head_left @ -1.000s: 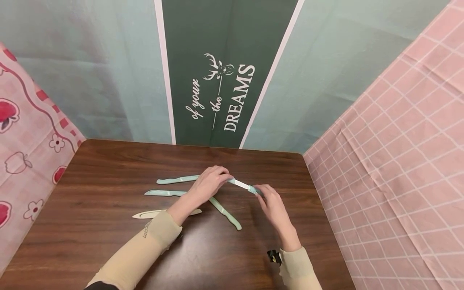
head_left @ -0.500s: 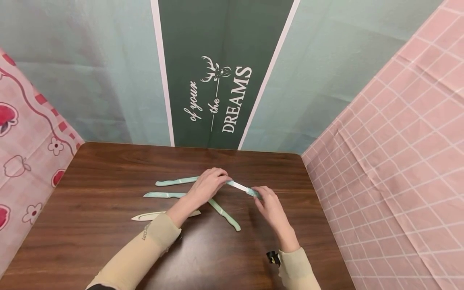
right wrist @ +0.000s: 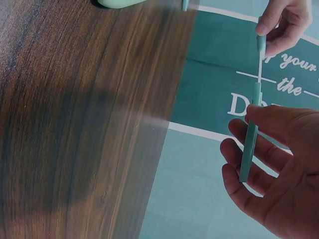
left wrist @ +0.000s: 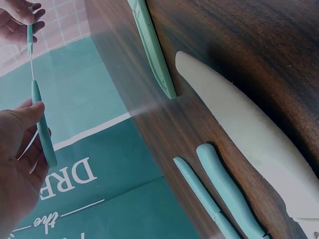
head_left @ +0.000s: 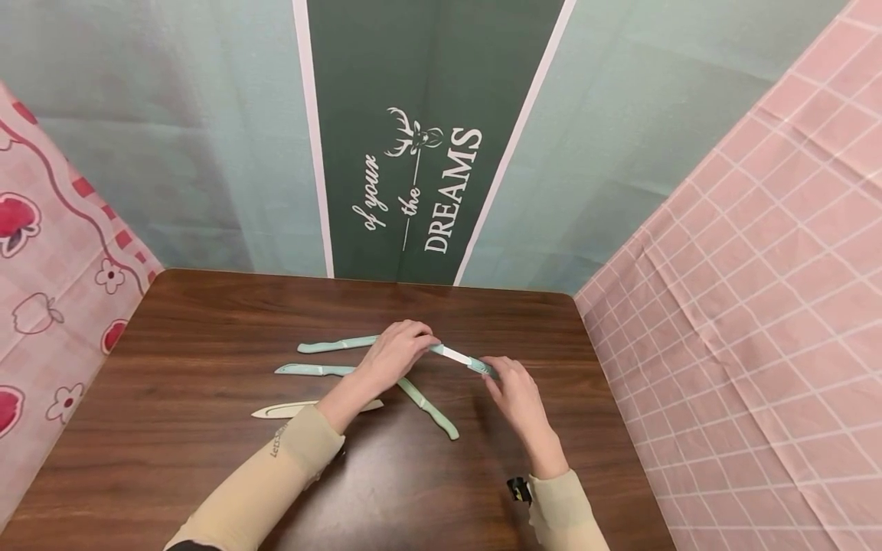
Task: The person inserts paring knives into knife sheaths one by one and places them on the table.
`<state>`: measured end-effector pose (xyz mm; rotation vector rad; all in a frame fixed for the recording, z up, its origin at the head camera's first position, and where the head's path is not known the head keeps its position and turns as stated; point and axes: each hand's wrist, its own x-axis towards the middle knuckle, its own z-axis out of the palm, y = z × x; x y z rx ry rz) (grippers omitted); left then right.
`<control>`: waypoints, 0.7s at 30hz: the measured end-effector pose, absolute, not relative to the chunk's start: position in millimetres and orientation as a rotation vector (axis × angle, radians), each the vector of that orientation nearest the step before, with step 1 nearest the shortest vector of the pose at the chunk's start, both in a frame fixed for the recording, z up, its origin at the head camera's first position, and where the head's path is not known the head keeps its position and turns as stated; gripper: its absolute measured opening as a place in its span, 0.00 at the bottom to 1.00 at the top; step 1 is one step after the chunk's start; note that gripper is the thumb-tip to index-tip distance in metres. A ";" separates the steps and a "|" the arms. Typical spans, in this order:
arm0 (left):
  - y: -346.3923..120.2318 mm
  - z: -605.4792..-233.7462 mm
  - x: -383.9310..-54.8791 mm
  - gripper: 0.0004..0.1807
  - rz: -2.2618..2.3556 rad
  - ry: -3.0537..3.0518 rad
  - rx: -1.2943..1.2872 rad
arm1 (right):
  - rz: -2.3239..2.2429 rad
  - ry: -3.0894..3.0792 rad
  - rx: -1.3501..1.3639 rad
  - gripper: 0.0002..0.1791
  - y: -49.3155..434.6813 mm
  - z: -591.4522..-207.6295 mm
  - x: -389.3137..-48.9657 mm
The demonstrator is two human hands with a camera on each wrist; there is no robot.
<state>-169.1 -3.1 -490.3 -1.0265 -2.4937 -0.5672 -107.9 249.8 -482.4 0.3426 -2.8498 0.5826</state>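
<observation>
A small knife with a pale blue handle is held up above the table between my two hands, its bare white blade (head_left: 455, 355) showing between handle and sheath. My left hand (head_left: 400, 350) pinches the knife handle (left wrist: 42, 124) between thumb and fingers. The matching light blue sheath (head_left: 480, 366) covers the blade's far end; my right hand (head_left: 517, 394) grips it, thumb on one side and curled fingers on the other, as the right wrist view shows. Below the left arm lie a green sheathed knife (head_left: 429, 409) and a cream sheathed knife (head_left: 276, 411), partly hidden by that arm.
Two light blue sheathed knives, one at the back (head_left: 338, 345) and one in front of it (head_left: 303, 370), lie left of my left hand on the brown wooden table (head_left: 207, 329). Fabric backdrops stand behind and at both sides. A black strap piece (head_left: 519, 490) sits at the right wrist.
Both hands keep their grip on the knife and sheath, and the length of bare blade looks about the same. The right hand sits very slightly lower; the head view shifted a little.
</observation>
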 end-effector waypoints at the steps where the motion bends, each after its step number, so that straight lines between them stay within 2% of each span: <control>1: -3.1 -490.4 -168.9 0.11 -0.564 -2.496 -1.027 | 0.582 -2.850 0.346 0.14 249.7 -482.5 -108.1; 21: -0.7 -491.9 -166.3 0.11 -0.553 -2.521 -1.021 | 0.624 -2.839 0.439 0.13 246.5 -483.2 -109.5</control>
